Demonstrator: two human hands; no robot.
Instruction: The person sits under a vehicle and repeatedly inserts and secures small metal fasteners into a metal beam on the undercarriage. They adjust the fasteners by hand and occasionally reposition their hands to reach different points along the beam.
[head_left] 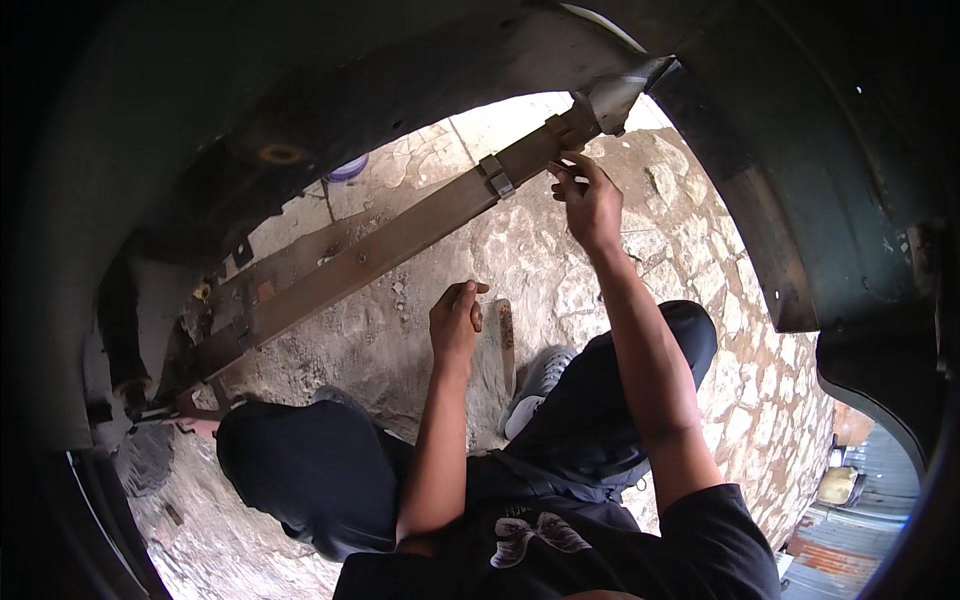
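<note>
A long brown leaf spring (375, 250) slants from the lower left up to a metal bracket (612, 95) at the upper right. A metal clip (496, 177) wraps around it near that upper end. My right hand (592, 205) is raised beside the spring's upper end, its thumb and fingers drawn together close to the spring's edge; whatever they pinch is too small to make out. Lower down, my left hand (456, 318) hangs in the air below the spring with its fingers curled in. Whether it holds anything small is hidden.
A dark curved wheel arch (820, 180) surrounds the work area. On the rough stone ground lies a rusty flat bar (507, 335) near my shoe (545, 385). Another person's hand (200, 425) shows by the spring's lower left end. Corrugated sheet metal (860, 510) stands at lower right.
</note>
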